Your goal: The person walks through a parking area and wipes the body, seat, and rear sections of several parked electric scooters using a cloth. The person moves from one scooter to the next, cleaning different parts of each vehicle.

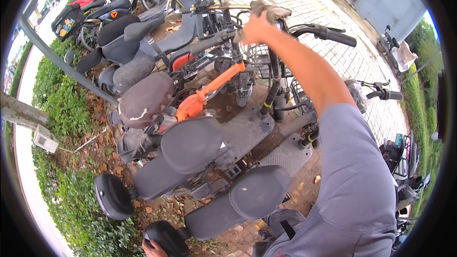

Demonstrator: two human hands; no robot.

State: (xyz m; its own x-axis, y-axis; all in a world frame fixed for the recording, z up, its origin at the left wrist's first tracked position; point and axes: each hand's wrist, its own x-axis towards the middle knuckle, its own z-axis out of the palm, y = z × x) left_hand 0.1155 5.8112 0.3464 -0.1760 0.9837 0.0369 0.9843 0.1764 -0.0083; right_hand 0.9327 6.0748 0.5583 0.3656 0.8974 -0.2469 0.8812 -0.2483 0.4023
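Note:
My right hand point(257, 28) reaches far out over the parked electric scooters and grips a bunched brown-grey cloth point(271, 10). The cloth is at the handlebar area of the scooter with the black seat point(192, 144); my hand covers part of the bar there, so exact contact is hard to see. At the bottom edge, my left hand point(154, 249) curls its fingers over a black padded backrest point(167, 239) of the nearest scooter, and the picture's rim cuts it off. That scooter's grey-black seat point(260, 192) lies between my two hands.
An orange-framed electric bike point(214, 85) with a torn brown saddle point(146, 100) stands beyond, close to the others. A metal rail point(68, 67) and shrubs point(64, 89) border the left. Brick paving point(314, 7) runs behind the handlebars. More scooters point(403, 157) stand at right.

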